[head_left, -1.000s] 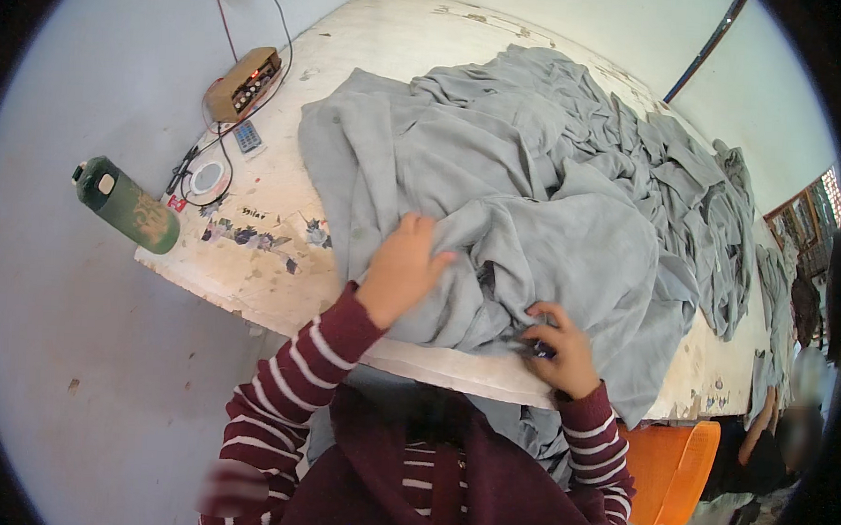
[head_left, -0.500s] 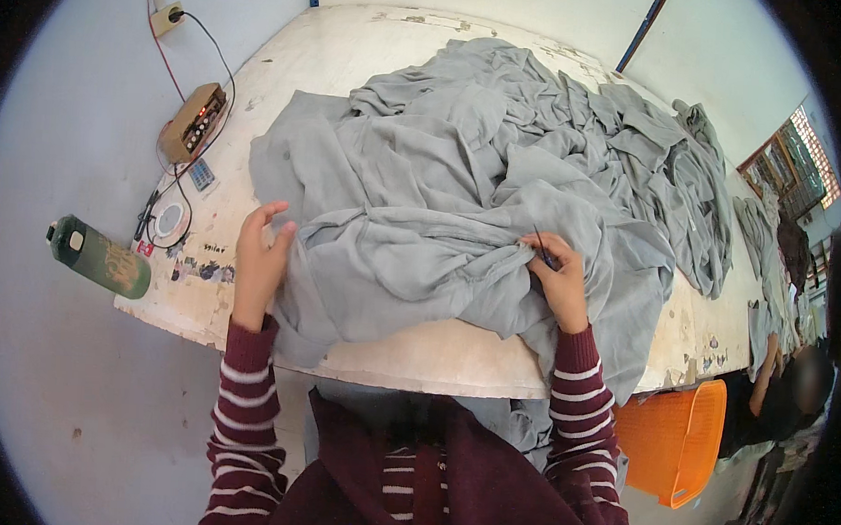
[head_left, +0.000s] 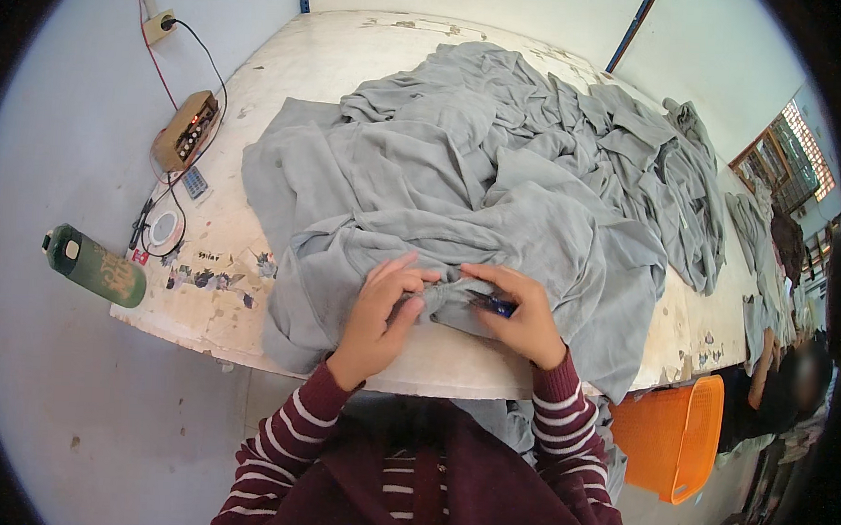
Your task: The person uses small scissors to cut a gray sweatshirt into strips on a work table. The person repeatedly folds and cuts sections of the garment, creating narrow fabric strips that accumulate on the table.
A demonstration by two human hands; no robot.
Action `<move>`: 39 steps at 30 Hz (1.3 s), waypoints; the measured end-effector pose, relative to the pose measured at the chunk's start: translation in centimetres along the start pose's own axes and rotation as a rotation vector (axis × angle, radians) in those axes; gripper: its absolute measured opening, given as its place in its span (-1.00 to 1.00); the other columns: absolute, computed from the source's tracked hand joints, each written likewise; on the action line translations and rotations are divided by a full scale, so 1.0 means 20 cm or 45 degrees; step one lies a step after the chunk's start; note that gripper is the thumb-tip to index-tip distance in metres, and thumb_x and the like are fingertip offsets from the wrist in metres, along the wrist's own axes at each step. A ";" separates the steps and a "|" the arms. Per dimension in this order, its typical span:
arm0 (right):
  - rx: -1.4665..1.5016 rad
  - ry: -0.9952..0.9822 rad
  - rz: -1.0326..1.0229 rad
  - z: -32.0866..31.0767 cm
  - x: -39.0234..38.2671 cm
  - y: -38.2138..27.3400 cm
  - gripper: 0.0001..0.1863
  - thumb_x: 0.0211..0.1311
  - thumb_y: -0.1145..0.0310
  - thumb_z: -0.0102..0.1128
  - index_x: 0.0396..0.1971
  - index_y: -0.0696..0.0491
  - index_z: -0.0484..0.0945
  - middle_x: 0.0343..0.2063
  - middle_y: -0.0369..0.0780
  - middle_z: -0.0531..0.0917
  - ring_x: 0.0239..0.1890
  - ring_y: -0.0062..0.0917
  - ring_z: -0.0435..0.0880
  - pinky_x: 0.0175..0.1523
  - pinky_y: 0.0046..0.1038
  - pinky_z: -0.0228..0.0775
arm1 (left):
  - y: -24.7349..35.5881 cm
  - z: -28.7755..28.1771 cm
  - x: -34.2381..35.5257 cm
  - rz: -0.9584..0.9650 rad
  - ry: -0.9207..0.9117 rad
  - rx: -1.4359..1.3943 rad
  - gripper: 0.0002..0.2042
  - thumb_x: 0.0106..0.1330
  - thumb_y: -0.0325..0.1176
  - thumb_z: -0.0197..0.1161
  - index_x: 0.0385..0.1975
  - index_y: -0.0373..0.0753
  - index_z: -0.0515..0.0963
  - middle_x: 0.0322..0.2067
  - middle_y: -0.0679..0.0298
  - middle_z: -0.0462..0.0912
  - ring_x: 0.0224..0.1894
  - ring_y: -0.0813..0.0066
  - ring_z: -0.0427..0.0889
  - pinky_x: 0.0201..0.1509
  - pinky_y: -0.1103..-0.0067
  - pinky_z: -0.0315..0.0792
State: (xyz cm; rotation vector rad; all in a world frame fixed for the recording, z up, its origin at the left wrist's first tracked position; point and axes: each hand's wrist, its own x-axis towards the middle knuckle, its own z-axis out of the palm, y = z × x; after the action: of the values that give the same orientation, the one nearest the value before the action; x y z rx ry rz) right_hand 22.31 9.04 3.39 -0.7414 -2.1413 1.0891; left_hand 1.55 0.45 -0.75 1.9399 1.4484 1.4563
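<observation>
A large heap of grey cloth (head_left: 387,172), perhaps garments, lies crumpled over the table. Near the table's front edge, my left hand (head_left: 377,315) pinches a gathered fold of it between thumb and fingers. Just to the right, my right hand (head_left: 528,316) has its fingertips on the same fold. Tucked in that hand is a small blue-handled tool (head_left: 500,306) that looks like thread snips; its blades are mostly hidden by the fingers and cloth.
The pale worn table (head_left: 303,56) carries a brown box with knobs (head_left: 190,130), a remote (head_left: 195,182) and a round white device (head_left: 163,227) at left. A green bottle (head_left: 96,267) stands by the left edge. An orange basket (head_left: 662,433) and another person (head_left: 781,396) are at right.
Both hands have come together near the front edge. My left hand has moved right and taken hold of the cloth; my right hand has drawn left and nearer with the blue tool.
</observation>
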 end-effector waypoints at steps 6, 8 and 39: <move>0.250 0.191 -0.019 -0.03 0.02 -0.02 -0.41 -0.17 0.68 0.12 0.01 0.04 0.56 -0.16 -0.24 0.54 -0.13 -0.61 0.51 -0.05 -0.66 0.31 | 0.04 0.00 -0.03 -0.565 0.072 -1.098 -0.81 0.46 -0.33 -0.09 -0.04 -0.23 0.32 -0.28 0.46 0.37 -0.17 0.79 0.29 -0.03 0.76 0.17; 0.068 0.225 -0.211 -0.03 0.01 -0.10 -0.41 -0.20 0.69 0.13 -0.02 0.02 0.58 -0.17 -0.24 0.54 -0.18 -0.62 0.54 -0.12 -0.66 0.34 | 0.06 0.00 -0.02 -0.567 0.122 -1.192 -0.80 0.46 -0.33 -0.09 -0.03 -0.23 0.32 -0.26 0.46 0.38 -0.17 0.77 0.32 -0.04 0.76 0.19; -0.484 0.459 -0.167 0.11 -0.07 -0.30 -0.78 -0.01 0.28 0.40 -0.37 0.04 0.63 -0.61 -0.22 0.65 -0.60 -0.44 0.66 -0.49 -0.55 0.41 | 0.20 0.07 -0.04 -0.573 0.275 -1.253 -0.82 0.46 -0.36 -0.12 -0.05 -0.25 0.32 -0.24 0.47 0.31 -0.19 0.78 0.25 -0.05 0.78 0.15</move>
State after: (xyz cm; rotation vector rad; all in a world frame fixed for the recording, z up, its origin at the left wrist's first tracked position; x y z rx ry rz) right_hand 20.44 3.89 7.00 -0.8767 -2.0625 0.4393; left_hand 4.94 -1.56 1.21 0.8274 0.8542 1.7018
